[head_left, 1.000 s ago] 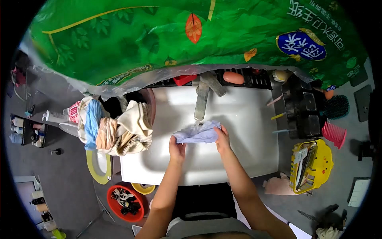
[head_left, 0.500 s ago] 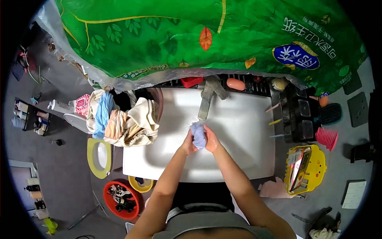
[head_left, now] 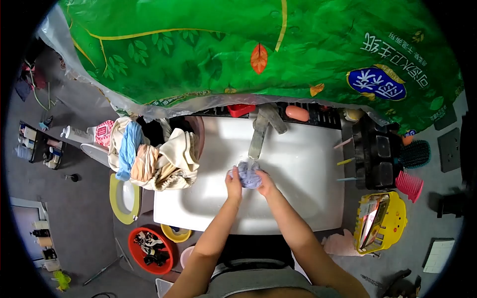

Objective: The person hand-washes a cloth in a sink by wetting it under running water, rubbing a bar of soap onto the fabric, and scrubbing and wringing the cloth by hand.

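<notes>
A small crumpled lavender cloth [head_left: 249, 176] is held between my two hands over the white sink [head_left: 313, 171], just below the spout of the metal faucet [head_left: 258, 139]. My left hand [head_left: 233, 186] grips its left side, with fingers closed on the fabric. On the right side, my right hand [head_left: 266, 184] pinches the cloth's edge. Water appears to fall from the spout onto the cloth. Part of the fabric is hidden behind my fingers.
A heap of clothes [head_left: 171, 161] stands at the sink's left edge. An orange soap bar [head_left: 297, 113] lies behind the basin. At right are a black toothbrush holder [head_left: 370, 154] and yellow basket [head_left: 392, 218]. A red basin [head_left: 149, 251] sits lower left. Green packaging [head_left: 213, 59] overhangs the back.
The cloth has gone from a narrow bunch to a wider spread, and my hands have moved slightly apart around it. The whole view has shifted a little downward.
</notes>
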`<state>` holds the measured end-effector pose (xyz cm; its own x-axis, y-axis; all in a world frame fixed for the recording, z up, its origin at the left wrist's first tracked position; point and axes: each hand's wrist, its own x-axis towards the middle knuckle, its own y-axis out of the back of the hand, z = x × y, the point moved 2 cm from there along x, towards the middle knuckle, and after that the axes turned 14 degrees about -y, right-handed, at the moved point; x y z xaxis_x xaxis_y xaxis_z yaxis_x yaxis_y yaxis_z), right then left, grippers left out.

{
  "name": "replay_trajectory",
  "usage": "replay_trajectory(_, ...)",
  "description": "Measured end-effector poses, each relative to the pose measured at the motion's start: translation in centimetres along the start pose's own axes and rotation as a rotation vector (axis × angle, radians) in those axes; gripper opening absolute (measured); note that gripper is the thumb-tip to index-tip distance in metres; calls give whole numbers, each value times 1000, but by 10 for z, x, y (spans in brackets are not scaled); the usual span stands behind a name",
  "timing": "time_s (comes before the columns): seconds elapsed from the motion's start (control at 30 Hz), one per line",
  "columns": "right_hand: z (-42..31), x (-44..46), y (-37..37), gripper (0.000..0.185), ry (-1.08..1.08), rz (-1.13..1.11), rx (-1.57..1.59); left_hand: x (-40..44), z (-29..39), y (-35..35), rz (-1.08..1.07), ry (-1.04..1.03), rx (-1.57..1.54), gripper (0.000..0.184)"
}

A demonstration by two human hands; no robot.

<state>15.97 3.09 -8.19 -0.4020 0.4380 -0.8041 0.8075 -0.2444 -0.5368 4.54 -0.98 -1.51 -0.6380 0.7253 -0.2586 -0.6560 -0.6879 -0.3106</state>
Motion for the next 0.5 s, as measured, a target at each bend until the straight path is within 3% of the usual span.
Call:
replay_trajectory(0.03,-4,0,7,27,133,112,-72,9,-8,11,40,-39,42,26)
replay_trajectory(0.1,-23,-45,-19,28,155,43,-86,30,-36,42,41,-256,311,28)
replay_trajectory(0.2,-31,-68,-26,34,141,-109,-60,36,-37,60,-12,-239,398,25)
replay_trajectory(0.3,-24,-79,-36,33,-16,-240,-37,31,-43,51,57,252,46,22)
replay_trajectory(0.33,-19,-78,-38,33,-57,-268,-27,35,-71,48,-39,241,-163,21)
replay_trajectory(0.43,-9,-68,-35,33,-133,-270,-22,8,-17,-3,-405,813,-596,34)
replay_trajectory(0.5,-11,-56,-25,31,-120,-171,-48,11,-22,-9,-422,862,-527,36)
